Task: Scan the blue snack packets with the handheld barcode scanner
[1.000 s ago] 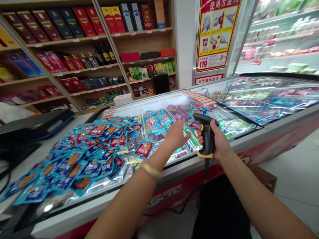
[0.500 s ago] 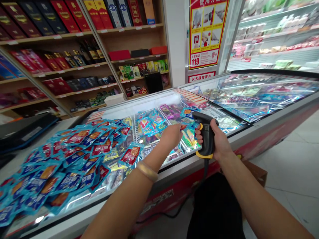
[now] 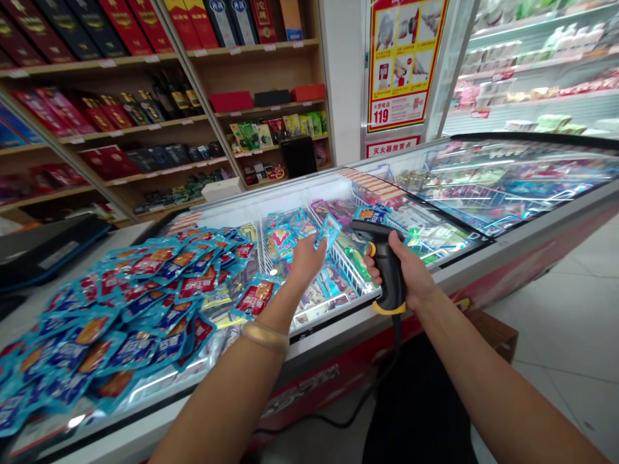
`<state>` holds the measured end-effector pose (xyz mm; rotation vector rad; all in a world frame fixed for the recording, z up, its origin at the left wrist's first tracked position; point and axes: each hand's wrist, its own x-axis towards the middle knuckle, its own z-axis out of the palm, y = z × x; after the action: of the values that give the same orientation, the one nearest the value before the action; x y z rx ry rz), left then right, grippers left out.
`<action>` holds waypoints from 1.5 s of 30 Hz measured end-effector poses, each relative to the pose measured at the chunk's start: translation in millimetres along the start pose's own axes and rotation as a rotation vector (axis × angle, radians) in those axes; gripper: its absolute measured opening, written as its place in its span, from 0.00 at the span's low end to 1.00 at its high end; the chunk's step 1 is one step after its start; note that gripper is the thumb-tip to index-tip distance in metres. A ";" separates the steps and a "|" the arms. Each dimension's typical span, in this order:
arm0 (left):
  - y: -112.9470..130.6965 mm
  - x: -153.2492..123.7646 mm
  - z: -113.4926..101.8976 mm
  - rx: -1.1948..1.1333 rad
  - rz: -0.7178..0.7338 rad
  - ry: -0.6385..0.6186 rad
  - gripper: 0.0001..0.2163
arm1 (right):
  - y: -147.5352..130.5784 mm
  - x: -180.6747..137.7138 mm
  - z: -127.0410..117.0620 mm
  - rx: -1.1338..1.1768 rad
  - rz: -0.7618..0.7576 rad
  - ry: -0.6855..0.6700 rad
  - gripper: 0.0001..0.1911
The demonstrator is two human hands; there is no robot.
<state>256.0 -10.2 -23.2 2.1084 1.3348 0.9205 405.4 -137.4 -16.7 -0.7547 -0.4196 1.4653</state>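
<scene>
My left hand [image 3: 308, 259], with a gold bangle on the wrist, pinches a light blue snack packet [image 3: 329, 232] over the freezer. My right hand [image 3: 411, 270] is wrapped round the grip of a black and yellow barcode scanner [image 3: 389, 267], its head turned left toward the packet. To the left a big heap of blue-edged snack packets [image 3: 145, 309], red and dark blue in the middle, covers the freezer's glass top. One red packet [image 3: 256, 295] lies at the heap's right side. More blue packets [image 3: 371, 214] rest beyond the scanner.
A chest freezer [image 3: 338, 338] with a glass top and wire baskets of ice creams runs across the view. The scanner's cable [image 3: 355, 412] hangs down its front. Shelves of boxes [image 3: 271, 50] stand behind, and a black case [image 3: 53, 251] lies at left. A brown box [image 3: 493, 335] sits on the floor.
My left hand has moved left and tilted the packet up, so its pale face shows. The scanner in my right hand has shifted slightly left.
</scene>
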 end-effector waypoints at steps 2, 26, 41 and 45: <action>1.2 -0.8 -0.6 0.011 0.006 0.004 0.16 | -0.7 -0.5 -0.2 0.000 0.001 0.006 0.23; -42.4 -72.2 -101.8 0.851 0.292 -0.034 0.25 | 53.4 2.4 51.9 -0.026 0.159 -0.084 0.23; -74.6 -84.9 -119.1 0.999 0.258 -0.032 0.20 | 71.1 6.7 69.3 -0.009 0.208 -0.076 0.23; -71.4 -82.6 -118.3 0.991 0.237 0.010 0.21 | 68.0 5.0 70.2 -0.001 0.207 -0.073 0.24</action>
<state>100.5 -51.4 -18.3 3.0286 1.8000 0.3349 308.7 -122.6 -14.1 -0.7647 -0.4066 1.6902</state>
